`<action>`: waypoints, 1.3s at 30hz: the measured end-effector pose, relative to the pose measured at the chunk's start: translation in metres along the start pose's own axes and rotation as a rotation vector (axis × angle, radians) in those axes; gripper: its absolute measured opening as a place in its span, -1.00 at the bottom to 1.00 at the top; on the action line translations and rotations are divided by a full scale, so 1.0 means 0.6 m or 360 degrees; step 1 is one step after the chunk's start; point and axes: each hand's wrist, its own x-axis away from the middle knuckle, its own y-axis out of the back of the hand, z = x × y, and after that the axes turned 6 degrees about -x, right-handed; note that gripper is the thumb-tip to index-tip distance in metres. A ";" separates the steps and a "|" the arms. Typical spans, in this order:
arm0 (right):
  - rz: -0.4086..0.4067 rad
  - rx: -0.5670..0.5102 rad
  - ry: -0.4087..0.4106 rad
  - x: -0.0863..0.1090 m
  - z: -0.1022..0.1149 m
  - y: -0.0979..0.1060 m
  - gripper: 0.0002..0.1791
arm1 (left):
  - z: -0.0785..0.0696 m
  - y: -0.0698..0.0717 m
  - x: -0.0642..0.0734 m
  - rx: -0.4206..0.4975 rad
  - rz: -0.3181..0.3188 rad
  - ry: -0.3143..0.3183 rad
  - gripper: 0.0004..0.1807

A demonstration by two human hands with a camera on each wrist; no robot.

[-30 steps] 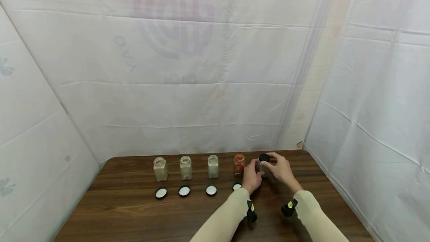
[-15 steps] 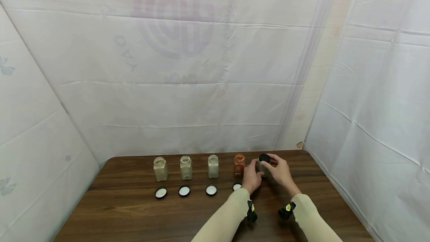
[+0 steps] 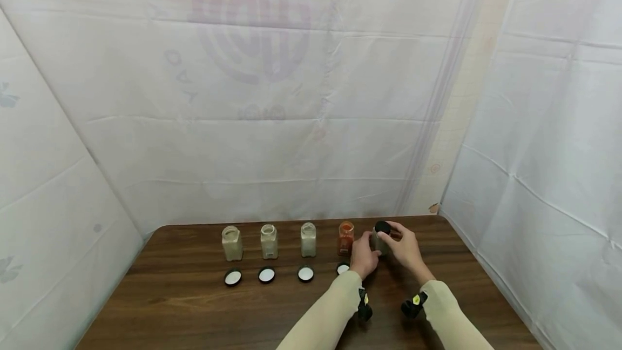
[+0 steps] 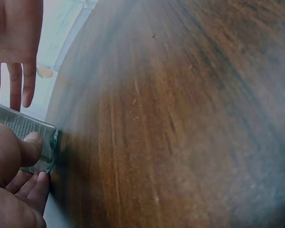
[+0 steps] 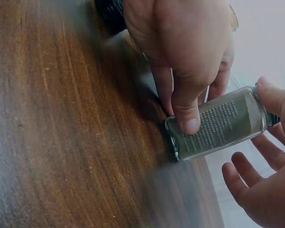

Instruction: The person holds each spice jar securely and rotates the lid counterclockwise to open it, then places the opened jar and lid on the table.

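At the right end of a row of jars, a glass spice jar (image 5: 221, 124) with grey-green powder stands upright on the table. My left hand (image 3: 363, 257) grips its body low down, the thumb lying over the printed label in the right wrist view. My right hand (image 3: 407, 247) pinches the black lid (image 3: 382, 227) on top between thumb and fingers. Its other fingers stick out loosely in the right wrist view. Whether the lid is still threaded on cannot be told. Just left of my left hand stands an uncapped jar of red-orange powder (image 3: 346, 239).
Further left stand three uncapped jars of pale contents: a left one (image 3: 232, 244), a middle one (image 3: 269, 242) and a right one (image 3: 308, 240). Upturned black lids with white liners, such as this lid (image 3: 232, 277), lie before the open jars. White sheeting (image 3: 272, 166) walls the wooden table (image 3: 194, 312).
My right wrist and forearm have shifted slightly left, with the fingers staying on the lid. The left hand keeps its hold on the jar, and the other jars have not moved.
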 end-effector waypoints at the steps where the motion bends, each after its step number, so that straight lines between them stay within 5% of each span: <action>1: -0.0001 -0.0004 0.0001 -0.001 -0.001 0.000 -0.45 | -0.001 0.000 -0.001 -0.0007 0.0002 0.0009 -0.51; 39: -0.0058 0.0056 0.0084 -0.004 -0.007 -0.006 -0.53 | -0.004 -0.002 -0.007 -0.0185 -0.0100 -0.0035 -0.50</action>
